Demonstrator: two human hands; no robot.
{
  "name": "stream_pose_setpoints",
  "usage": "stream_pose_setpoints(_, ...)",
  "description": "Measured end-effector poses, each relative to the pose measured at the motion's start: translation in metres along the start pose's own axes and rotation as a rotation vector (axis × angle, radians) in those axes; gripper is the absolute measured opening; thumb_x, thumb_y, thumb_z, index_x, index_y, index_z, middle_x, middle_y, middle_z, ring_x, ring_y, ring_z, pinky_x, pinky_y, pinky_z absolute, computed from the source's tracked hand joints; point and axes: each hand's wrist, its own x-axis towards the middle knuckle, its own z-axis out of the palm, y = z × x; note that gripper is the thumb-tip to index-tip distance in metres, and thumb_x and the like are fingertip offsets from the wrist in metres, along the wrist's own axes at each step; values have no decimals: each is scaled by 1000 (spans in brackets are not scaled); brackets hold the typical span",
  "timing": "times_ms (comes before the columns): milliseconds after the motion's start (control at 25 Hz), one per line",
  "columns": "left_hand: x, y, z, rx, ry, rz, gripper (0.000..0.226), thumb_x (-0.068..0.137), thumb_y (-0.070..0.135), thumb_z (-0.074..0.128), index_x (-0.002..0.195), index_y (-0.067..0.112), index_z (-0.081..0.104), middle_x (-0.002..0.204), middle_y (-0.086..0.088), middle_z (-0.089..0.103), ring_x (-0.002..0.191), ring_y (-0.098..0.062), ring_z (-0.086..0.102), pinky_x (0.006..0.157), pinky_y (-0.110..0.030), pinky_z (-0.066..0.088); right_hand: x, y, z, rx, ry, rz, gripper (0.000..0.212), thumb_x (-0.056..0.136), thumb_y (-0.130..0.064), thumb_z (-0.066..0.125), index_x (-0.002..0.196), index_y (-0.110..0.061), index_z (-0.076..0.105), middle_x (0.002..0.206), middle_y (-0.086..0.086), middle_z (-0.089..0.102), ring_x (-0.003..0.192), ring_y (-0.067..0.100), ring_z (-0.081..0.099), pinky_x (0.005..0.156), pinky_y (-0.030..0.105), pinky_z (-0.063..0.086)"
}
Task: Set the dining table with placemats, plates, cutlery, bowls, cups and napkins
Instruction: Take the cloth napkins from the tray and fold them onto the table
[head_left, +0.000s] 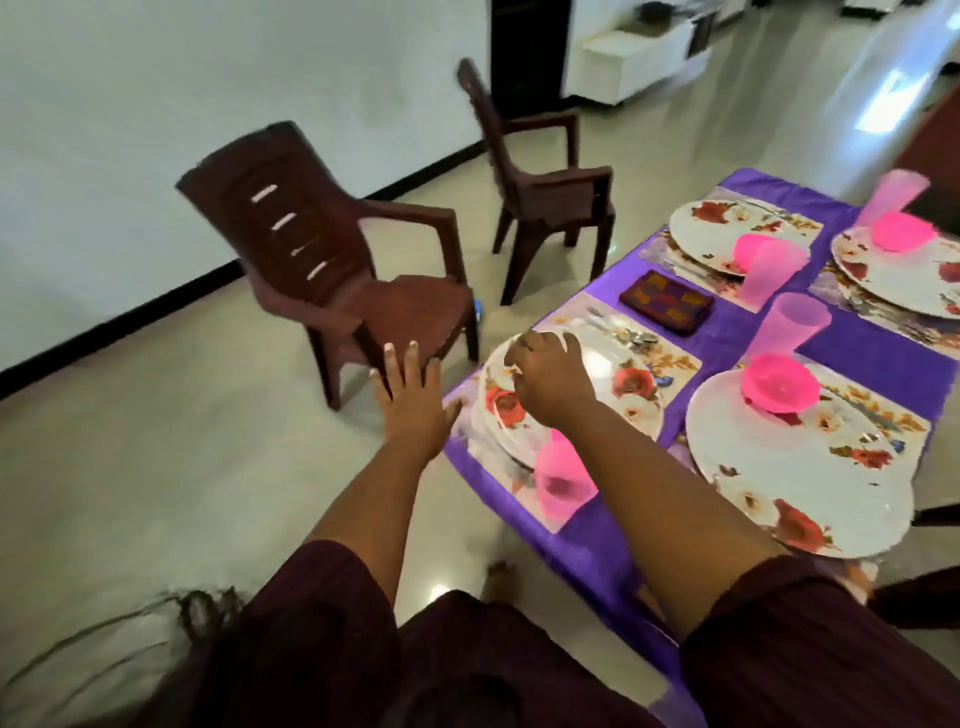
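Reaching over the near floral plate (571, 395), the right hand (550, 379) curls its fingers, seemingly to adjust it; whether they grip is unclear. Left hand (415, 410), beside that plate, hangs spread, empty.

Soft daylight, window glare on floor (883, 104), motion blur, wide-angle edge distortion.

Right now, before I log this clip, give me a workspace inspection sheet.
Surface: table under a purple cloth.
Job's things: four floral plates on placemats, near-left plate; pink bowls, one at; pink cups, one at; cutlery.
Clutter: dark patterned cloth, possibly a napkin.
Hands: right hand over the near-left plate, grip unclear; left hand open, off the table.
Cables: nothing seen.
Surroundings: two brown chairs, nearer at; tiled floor.
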Motion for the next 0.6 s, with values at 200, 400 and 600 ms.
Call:
stream_pose_setpoints(200, -118, -88, -8, 71, -1, -189, 75, 97, 62, 27, 155, 18, 9, 162, -11, -9, 146, -36, -18, 116, -56, -7, -44, -114, 12, 26, -26, -302, 29, 87, -17, 56, 115, -15, 63, 121, 10, 56, 120, 32, 49, 112, 55, 19)
stream_pose_setpoints(400, -230, -183, -18, 53, 32, -491, 78, 95, 66, 17, 152, 24, -17, 160, -10, -22, 146, -32, -21, 116, -52, -10, -58, -241, 16, -4, -105, -601, 47, 94, -31, 53, 138, -19, 43, 150, 6, 31, 144, 28, 19, 116, 54, 10)
stream_pose_setpoints(600, -344, -260, -8, 9, -43, -849, 79, 94, 67, 17, 151, 26, -19, 160, -10, -23, 146, -30, -24, 114, -51, -14, -87, -359, 38, 83, -223, -752, 50, 95, -39, 50, 140, -23, 37, 152, 4, 25, 145, 25, 16, 116, 51, 11)
